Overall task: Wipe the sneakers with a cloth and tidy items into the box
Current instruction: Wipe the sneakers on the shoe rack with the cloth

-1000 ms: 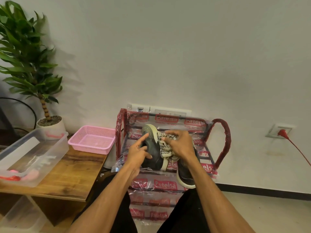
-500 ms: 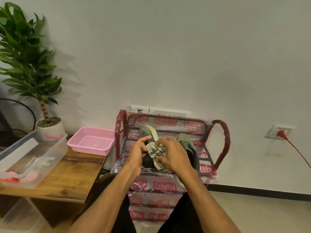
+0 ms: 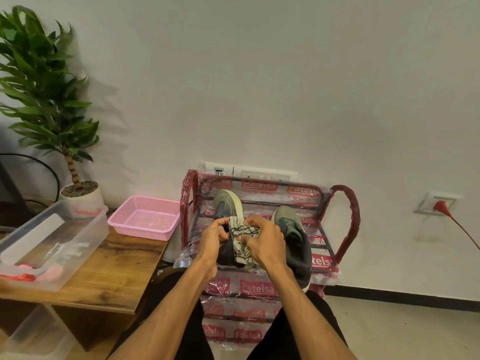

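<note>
Two dark grey sneakers with pale soles sit on top of a red plastic-wrapped shoe rack. The left sneaker is tilted up on its heel; the right sneaker lies flat beside it. A white cloth with black lines is bunched against the left sneaker. My left hand pinches the cloth's left edge, and my right hand grips it from the right with curled fingers. A clear plastic box stands on the wooden table at left.
A pink basket sits on the wooden table next to the rack. A potted plant stands behind the box. A red plug and cord hang from a wall socket at right. My legs are below the rack.
My left hand left the sneaker's side and took hold of the cloth. Both hands bunched the cloth together lower on the left sneaker. The right sneaker's toe came into view.
</note>
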Demonstrator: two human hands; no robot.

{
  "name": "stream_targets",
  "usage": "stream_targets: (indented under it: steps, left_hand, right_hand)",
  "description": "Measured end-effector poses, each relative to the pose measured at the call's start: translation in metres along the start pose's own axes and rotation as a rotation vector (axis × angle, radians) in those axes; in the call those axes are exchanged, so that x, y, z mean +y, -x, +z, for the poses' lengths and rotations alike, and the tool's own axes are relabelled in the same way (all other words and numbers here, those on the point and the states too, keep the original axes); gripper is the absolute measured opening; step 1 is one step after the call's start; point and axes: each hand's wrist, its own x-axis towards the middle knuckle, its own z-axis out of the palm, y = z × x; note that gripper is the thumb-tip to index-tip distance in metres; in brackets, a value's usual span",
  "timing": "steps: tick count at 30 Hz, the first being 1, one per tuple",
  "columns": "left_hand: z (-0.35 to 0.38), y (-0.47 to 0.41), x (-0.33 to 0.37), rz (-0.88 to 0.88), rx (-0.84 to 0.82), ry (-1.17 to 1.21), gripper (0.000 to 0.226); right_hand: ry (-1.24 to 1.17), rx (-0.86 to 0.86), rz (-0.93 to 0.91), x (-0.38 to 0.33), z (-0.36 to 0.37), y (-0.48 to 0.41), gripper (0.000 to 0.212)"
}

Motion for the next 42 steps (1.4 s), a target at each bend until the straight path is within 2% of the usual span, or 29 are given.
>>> stream_targets:
  steps: [4,12,18,21,23,25,27,30,32,35,38,42]
  left_hand:
    - [-0.006,-0.002,-0.007,0.028,0.02,-0.047,0.045]
    - [-0.013,0.0,-0.006,0.13,0.071,-0.307,0.044]
    - [-0.014,-0.002,-0.007,0.201,0.128,-0.568,0.042]
    - [-0.009,0.001,0.0,0.231,0.163,-0.901,0.047]
    - [-0.005,0.001,0.006,0.328,0.239,-1.185,0.046]
    - [-0.002,-0.004,0.01,0.461,0.283,-1.349,0.043]
    - [-0.003,-0.013,0.011,0.554,0.254,-1.465,0.042]
    - [-0.003,-0.028,0.006,0.508,0.08,-1.546,0.051]
    - [-0.003,-0.032,0.001,0.495,0.011,-1.619,0.057]
    - [-0.008,-0.038,-0.005,0.494,-0.006,-1.667,0.061]
    - [-0.008,-0.037,-0.007,0.477,-0.059,-1.624,0.068]
    - [-0.003,-0.037,-0.007,0.457,-0.094,-1.552,0.085]
  right_hand:
    - [0.137,0.013,-0.013,-0.01,0.004,-0.004,0.036]
    - [0.215,0.071,-0.025,-0.021,0.008,-0.005,0.028]
    - [0.167,-0.099,0.108,-0.012,0.001,-0.014,0.034]
    - [0.1,-0.146,0.147,-0.004,-0.002,-0.018,0.038]
    - [0.082,-0.15,0.154,0.0,-0.002,-0.02,0.041]
    - [0.08,-0.152,0.159,0.005,-0.002,-0.022,0.043]
    - [0.068,-0.161,0.163,0.009,-0.001,-0.025,0.043]
    - [0.052,-0.162,0.158,0.014,0.002,-0.032,0.042]
    - [0.075,-0.11,0.151,0.015,0.004,-0.036,0.041]
    - [0.097,0.007,0.126,0.012,0.006,-0.051,0.036]
    - [0.11,0.014,0.004,0.008,0.01,-0.07,0.034]
    - [0.296,-0.031,-0.212,0.002,0.02,-0.097,0.039]
